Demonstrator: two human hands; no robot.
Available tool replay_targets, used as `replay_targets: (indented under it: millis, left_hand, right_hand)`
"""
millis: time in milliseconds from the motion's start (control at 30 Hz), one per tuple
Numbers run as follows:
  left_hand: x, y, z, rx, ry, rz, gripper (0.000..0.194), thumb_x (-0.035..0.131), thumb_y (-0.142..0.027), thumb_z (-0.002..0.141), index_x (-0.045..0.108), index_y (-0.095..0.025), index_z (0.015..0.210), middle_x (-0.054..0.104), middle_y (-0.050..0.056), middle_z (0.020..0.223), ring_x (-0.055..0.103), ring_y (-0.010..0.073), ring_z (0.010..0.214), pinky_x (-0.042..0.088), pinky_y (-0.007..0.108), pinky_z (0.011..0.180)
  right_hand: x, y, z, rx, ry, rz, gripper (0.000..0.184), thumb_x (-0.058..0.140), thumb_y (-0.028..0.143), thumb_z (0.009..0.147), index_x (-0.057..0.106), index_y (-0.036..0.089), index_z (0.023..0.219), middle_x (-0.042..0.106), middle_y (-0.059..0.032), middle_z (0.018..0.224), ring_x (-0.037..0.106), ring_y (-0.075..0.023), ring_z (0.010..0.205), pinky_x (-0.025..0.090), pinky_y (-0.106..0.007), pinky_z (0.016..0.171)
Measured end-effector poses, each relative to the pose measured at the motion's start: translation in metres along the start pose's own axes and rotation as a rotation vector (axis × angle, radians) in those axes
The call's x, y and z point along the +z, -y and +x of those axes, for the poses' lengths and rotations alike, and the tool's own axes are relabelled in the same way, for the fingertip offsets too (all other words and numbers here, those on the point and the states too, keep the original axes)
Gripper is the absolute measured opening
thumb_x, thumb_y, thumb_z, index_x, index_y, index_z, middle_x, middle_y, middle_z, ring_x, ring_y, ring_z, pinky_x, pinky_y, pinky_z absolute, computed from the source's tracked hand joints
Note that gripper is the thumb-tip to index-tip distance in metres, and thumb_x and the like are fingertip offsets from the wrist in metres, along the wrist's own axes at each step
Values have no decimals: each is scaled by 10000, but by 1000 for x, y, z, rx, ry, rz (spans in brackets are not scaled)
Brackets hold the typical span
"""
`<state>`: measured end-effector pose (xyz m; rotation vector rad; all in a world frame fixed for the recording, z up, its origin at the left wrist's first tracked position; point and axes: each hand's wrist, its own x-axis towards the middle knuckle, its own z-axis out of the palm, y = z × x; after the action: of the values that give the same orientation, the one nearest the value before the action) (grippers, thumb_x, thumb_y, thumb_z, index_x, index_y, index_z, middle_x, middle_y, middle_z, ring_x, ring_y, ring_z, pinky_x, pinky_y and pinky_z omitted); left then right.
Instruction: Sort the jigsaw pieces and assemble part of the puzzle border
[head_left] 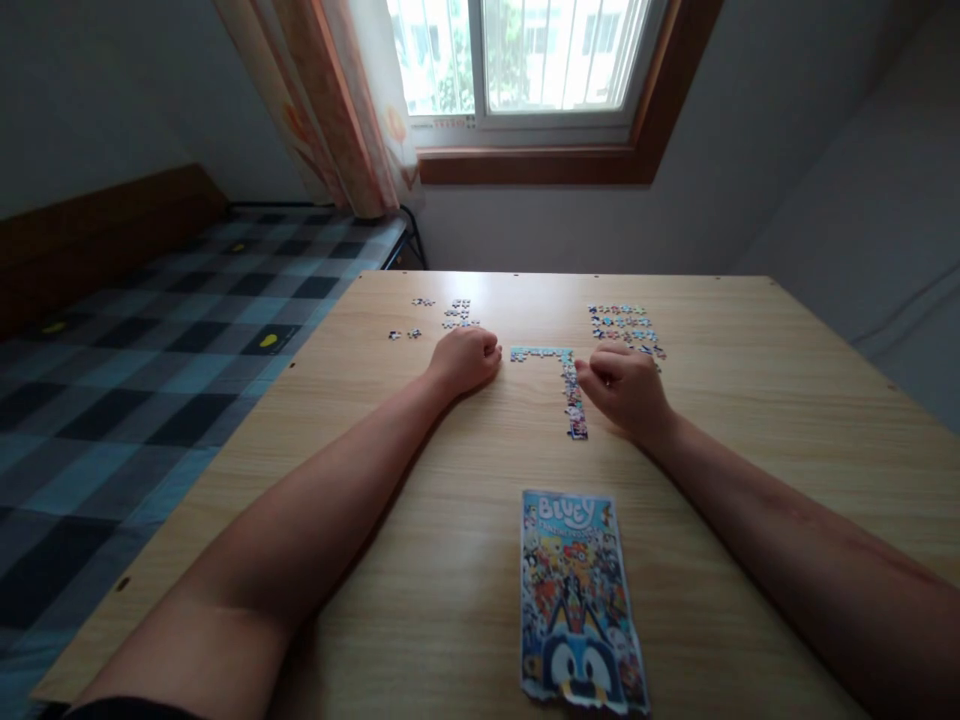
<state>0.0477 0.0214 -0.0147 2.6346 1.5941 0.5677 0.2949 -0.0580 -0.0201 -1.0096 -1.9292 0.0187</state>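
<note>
An L-shaped strip of joined jigsaw pieces [574, 405] lies in the middle of the table, with a top row and a right side. My left hand [463, 362] rests as a fist to the left of that row, close to loose pieces [459, 313] behind it. At the strip's right side is my right hand [626, 388], its fingers curled and the thumb side at the strip's upper right edge. Whatever those fingers might hold is hidden. Beyond the right hand, more jigsaw pieces [621, 322] lie in rows, partly covered by it.
Nearer to me lies a colourful Bluey picture sheet [574, 600] with a torn lower edge. A few separate pieces [405, 334] are at the far left of the wooden table [420, 560]. A checked bed [187, 370] stands left, a window [555, 60] ahead.
</note>
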Motion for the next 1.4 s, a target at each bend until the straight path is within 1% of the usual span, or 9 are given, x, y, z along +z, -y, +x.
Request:
replay_targets:
  millis: [133,267,433,700,767,867,1000,1233,1400]
  left_hand:
    - [2,2,1,-4,28,45,290,538,-268,834,557,-190,556,626,39,656,518,180,640,379,292,634]
    - [0,2,1,-7,106,101,261,530,-271,830,618,-192,597,667,51,697,564,193,674,387,292,632]
    - [-4,4,-1,41,172,134,261,510,-261,839,655,-203,630,702,57,752,605,205,716,411,299,657]
    - [-3,8,-5,75,83,79,293,519,-303,867,582,-208,597,667,46,705,596,204,694,392,305,621]
    - [-3,7,-6,73,54,49,241,541,-289,857,587,-213,633,665,38,716,595,203,694,392,301,616]
    - [-4,7,-6,47,28,-29,90,568,-246,831,645,-224,789,666,16,738,592,193,684,402,290,615]
    - [-4,7,-6,75,12,-132,236,561,-186,819,723,-257,975,675,-2,790,600,173,701,454,285,680]
    - [-2,7,-8,105,44,-138,298,555,-173,831,789,-314,950,703,2,877,638,173,803,503,286,753]
    - [-3,7,-10,106,39,-115,315,551,-190,848,777,-318,1026,718,5,924,652,181,835,516,301,787]
  right_hand:
    - [1,-2,-1,10,-17,-46,426,538,209,873,256,224,555,302,52,540,325,-115,486,244,-279,523]
    - [5,-7,-2,34,-33,-70,402,529,173,826,240,227,552,298,53,529,317,-115,481,242,-277,523]
    - [13,-13,-4,38,-24,-73,349,489,103,759,214,223,580,282,55,529,307,-111,488,248,-265,528]
    - [16,-11,-6,54,-17,-60,343,494,107,736,211,221,580,249,63,515,276,-105,474,224,-261,510]
    - [15,-10,-5,55,-17,-66,346,497,119,739,209,222,578,244,64,512,275,-105,470,226,-260,507]
    - [14,-10,-5,58,-21,-72,343,500,125,735,213,222,573,244,65,510,276,-104,465,231,-260,505]
    - [14,-11,-6,67,-24,-78,344,501,126,738,214,223,575,247,66,505,275,-105,465,229,-261,504]
    - [16,-12,-7,74,-10,-62,345,499,148,767,222,225,577,253,65,510,274,-105,469,221,-262,500]
    - [15,-12,-8,60,-11,-63,347,508,141,761,226,226,576,264,66,505,286,-106,462,224,-265,500]
